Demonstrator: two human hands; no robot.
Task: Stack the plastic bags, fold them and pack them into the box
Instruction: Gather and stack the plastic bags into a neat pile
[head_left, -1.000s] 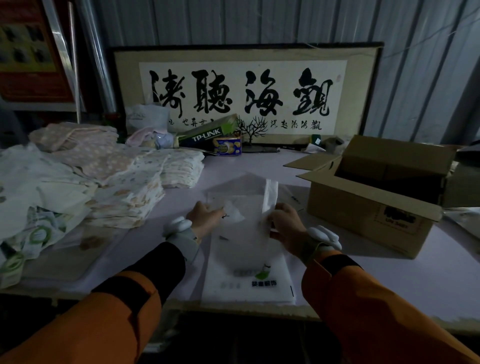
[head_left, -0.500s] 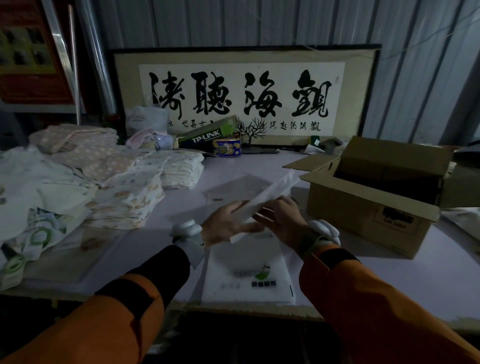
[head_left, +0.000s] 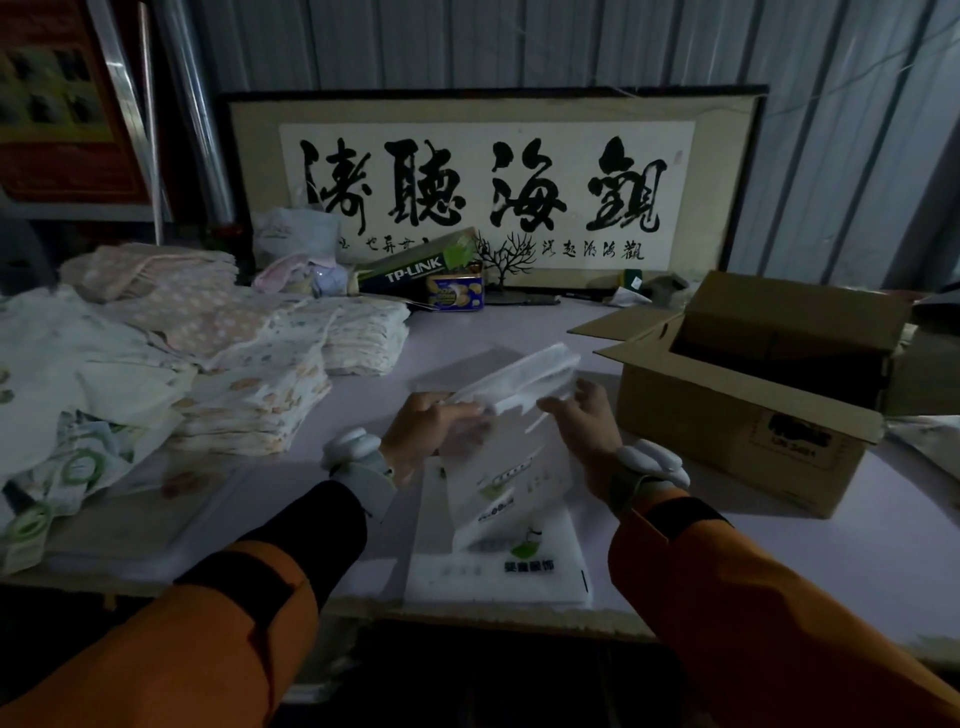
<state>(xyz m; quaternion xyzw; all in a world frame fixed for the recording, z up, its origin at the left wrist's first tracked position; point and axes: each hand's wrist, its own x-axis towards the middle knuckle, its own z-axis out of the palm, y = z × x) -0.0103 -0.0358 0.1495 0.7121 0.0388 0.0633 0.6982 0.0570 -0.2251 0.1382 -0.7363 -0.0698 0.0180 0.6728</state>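
While both hands (head_left: 511, 421) pinch a plastic bag (head_left: 511, 447) above the stack (head_left: 498, 571), open box (head_left: 753, 395) right.

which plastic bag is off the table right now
The folded bag gripped between the left hand and right hand, raised and tilted. The other printed bags lie flat on the table below it.

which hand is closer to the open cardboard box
Right. The right hand holds the plastic bag just beside the cardboard box's near left corner; the left hand grips the bag's other side, farther from the box.
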